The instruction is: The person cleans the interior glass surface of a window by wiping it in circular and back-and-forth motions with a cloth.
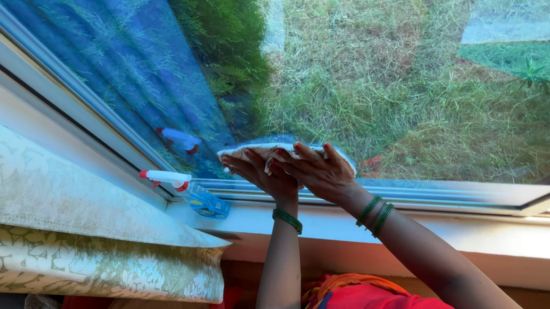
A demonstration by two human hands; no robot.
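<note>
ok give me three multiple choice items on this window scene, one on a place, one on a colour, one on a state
1. Where does the spray bottle stand?
A. on the window sill, left of the hands
B. on the grass outside
C. in the right hand

2. What colour are the bangles on both wrists?
A. gold
B. green
C. white

3. How does the cloth lie?
A. folded on the sill
B. hanging from the curtain
C. pressed flat on the window glass under both hands

Answers:
1 A, the bottle rests on the sill beside the left hand.
2 B, green bands ring each wrist.
3 C, the left hand and right hand lie spread over it against the pane.
</note>
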